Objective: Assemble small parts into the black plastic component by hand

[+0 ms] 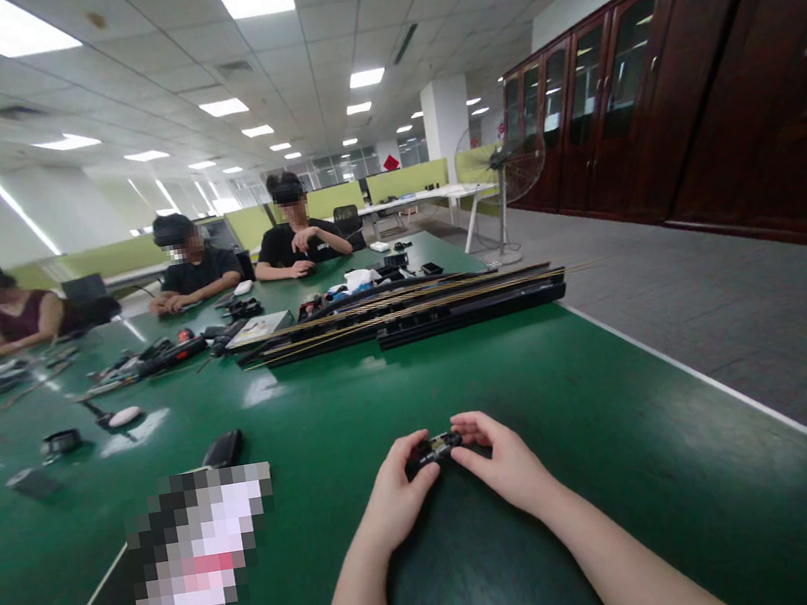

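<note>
Between my two hands, low over the green table, is a small black part [438, 448] with some metallic or brownish detail on top. I cannot make out its exact kind. My left hand [401, 485] grips its left end between thumb and fingers. At its right end, the thumb and bent fingers of my right hand [501, 460] close around it. The fingertips cover both ends. The green tabletop [331, 425] lies under my hands.
Long black channels [472, 309] with thin brass-coloured rods lie across the table ahead. To the left are a pixelated item [206, 554], a black mouse-like object [223, 449] and a dark ring-shaped part [61, 442]. Several people sit beyond. A standing fan [497, 167] is at right.
</note>
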{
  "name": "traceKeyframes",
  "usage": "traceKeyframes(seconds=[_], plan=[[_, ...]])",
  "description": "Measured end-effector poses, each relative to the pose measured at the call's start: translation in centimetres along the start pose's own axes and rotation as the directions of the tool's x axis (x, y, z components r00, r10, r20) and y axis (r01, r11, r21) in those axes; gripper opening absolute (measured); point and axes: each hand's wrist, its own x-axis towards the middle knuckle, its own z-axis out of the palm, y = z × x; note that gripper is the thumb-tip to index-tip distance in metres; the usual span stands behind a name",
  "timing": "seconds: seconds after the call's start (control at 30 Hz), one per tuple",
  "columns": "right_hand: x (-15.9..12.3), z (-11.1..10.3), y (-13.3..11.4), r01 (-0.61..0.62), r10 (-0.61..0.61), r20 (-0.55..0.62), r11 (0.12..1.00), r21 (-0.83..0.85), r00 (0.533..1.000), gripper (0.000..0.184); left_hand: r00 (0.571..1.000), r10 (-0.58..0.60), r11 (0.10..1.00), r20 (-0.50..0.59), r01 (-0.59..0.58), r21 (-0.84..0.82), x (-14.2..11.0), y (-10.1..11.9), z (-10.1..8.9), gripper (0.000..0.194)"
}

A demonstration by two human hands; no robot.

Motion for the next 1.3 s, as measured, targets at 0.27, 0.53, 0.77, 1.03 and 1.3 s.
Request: traceKeyframes(seconds=[0.27, 0.53, 0.77, 1.03, 1.3], plan=[[0.0, 0.0, 0.2, -0.006, 0.006, -0.001, 1.000, -0.002, 1.000, 0.031, 1.000, -0.016, 0.999, -0.021, 0.015, -0.029, 0.0, 0.4, 0.0, 0.042], [-0.2, -0.3, 0.0, 0.040, -0.035, 0.049, 0.992, -0.117, 0.998, 0.032, 1.000, -0.011, 0.999, -0.004, 0.011, -0.053, 0.1, 0.2, 0.0, 0.043], [-0.3, -0.3, -0.4, 0.113, -0.101, 0.097, 0.986, -0.125, 0.990, 0.028, 1.000, -0.008, 0.998, 0.004, 0.008, -0.061, 0.1, 0.1, 0.1, 0.044], [-0.3, -0.4, -1.0, 0.093, -0.061, 0.139, 0.968, -0.235, 0.988, 0.020, 0.999, -0.004, 0.999, 0.036, 0.005, -0.032, 0.1, -0.2, 0.1, 0.046], [-0.3, -0.4, -0.7, 0.087, -0.054, 0.148, 0.969, -0.229, 0.988, 0.018, 0.997, -0.002, 0.999, 0.081, -0.001, 0.039, 0.0, 0.3, 0.0, 0.042]])
